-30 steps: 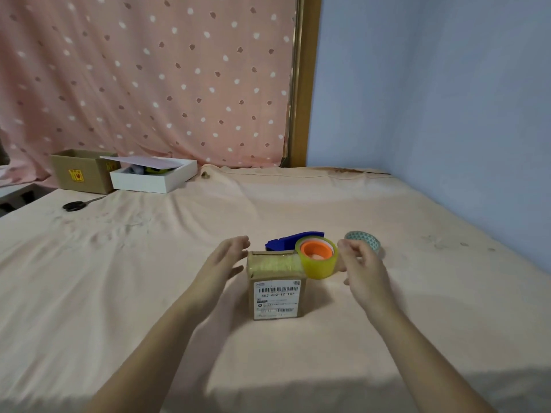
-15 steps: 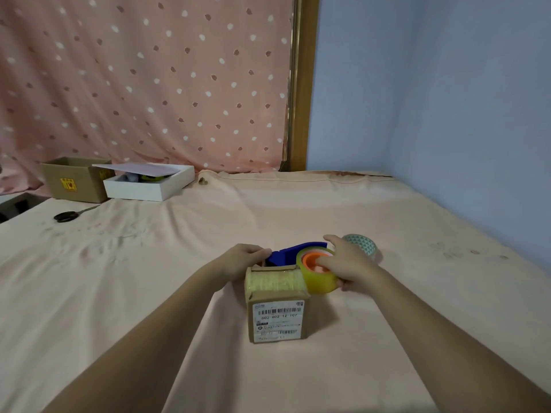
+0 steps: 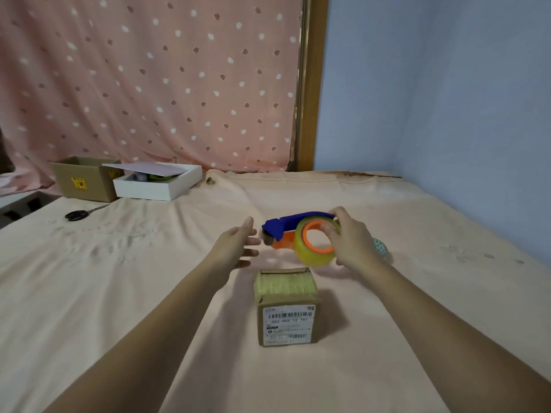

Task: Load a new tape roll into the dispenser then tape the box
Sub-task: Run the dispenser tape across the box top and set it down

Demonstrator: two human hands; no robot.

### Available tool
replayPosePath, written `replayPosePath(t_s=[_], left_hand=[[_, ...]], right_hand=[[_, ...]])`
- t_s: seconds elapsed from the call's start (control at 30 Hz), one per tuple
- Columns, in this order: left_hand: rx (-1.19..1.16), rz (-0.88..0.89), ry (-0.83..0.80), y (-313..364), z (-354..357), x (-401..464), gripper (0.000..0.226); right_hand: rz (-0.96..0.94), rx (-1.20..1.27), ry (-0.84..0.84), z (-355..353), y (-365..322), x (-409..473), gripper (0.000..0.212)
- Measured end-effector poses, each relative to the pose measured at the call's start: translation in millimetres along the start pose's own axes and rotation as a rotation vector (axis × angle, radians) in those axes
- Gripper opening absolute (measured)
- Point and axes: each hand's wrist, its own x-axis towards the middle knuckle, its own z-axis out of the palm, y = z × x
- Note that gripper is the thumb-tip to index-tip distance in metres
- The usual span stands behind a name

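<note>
A small cardboard box [image 3: 286,308] with a barcode label stands on the peach sheet, its top covered in yellowish tape. Just behind it is the blue and orange tape dispenser [image 3: 286,229] with a yellowish clear tape roll [image 3: 314,256] on its orange hub. My right hand [image 3: 350,241] grips the roll and dispenser from the right side and holds it just above the sheet. My left hand [image 3: 237,248] is open, fingers spread, a little left of the dispenser's front end and not touching it. A patterned teal tape roll [image 3: 380,248] lies partly hidden behind my right hand.
Black scissors [image 3: 78,214] lie at the far left. An open brown carton [image 3: 86,177] and a white box [image 3: 158,181] with a loose lid stand at the back left by the dotted curtain. A blue wall runs along the right.
My right hand has lifted the dispenser with its roll up and away from the box. My left hand has come off the dispenser and opened.
</note>
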Motion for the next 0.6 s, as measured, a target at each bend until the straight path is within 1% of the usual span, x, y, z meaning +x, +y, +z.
replayPosePath(t_s=[0.1,0.17,0.27,0.3,0.37,0.47,0.6], left_hand=[[-0.100,-0.170,-0.044,9,-7,-13,0.065],[-0.182,-0.201,-0.073,14,-10,-23,0.059],[-0.259,-0.139,-0.052,23,-14,-43,0.031],[-0.286,-0.116,-0.037,26,-14,-50,0.025],[-0.339,-0.089,-0.007,32,-17,-61,0.021],[-0.389,-0.057,0.016,41,-24,-74,0.017],[-0.453,-0.033,-0.032,49,-27,-88,0.019]], right_hand=[[-0.127,-0.110,0.107,-9,-19,-1,0.026],[-0.192,-0.166,0.155,-14,-32,-5,0.030],[-0.271,-0.216,0.191,-22,-50,-16,0.033],[-0.300,-0.237,0.203,-26,-55,-20,0.033],[-0.341,-0.276,0.191,-32,-65,-27,0.036],[-0.337,-0.282,0.160,-37,-74,-37,0.040],[-0.344,-0.269,0.197,-43,-75,-47,0.039]])
